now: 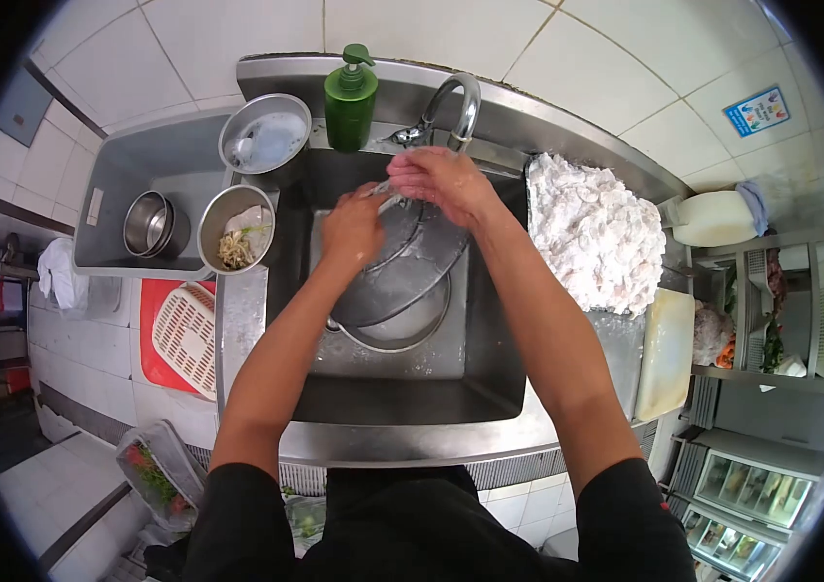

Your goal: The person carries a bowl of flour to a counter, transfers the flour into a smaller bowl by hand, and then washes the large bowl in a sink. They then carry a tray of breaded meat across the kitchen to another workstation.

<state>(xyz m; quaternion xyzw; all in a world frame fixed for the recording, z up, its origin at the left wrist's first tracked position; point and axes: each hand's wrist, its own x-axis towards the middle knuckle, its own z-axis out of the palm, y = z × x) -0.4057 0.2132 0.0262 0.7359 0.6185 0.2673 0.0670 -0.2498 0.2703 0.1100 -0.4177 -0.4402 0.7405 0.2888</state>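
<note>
Both my hands are over the steel sink (392, 398), just below the curved faucet (467, 112). My left hand (354, 228) has its fingers curled at the upper left edge of a round metal pan or lid (387, 286); what its fingertips hold is hard to make out. My right hand (439, 182) is by the faucet's outlet with its fingers extended and close together, at the top of the same round piece, in running water. Under that piece, a metal bowl (421, 335) rests tilted on the sink floor.
A green pump bottle (351, 102) stands behind the sink. To the left are a soapy pot (266, 134), a pot with food scraps (237, 230) and a grey tub (101, 238). A white, flour-like heap (596, 233) and a cutting board (666, 354) lie to the right.
</note>
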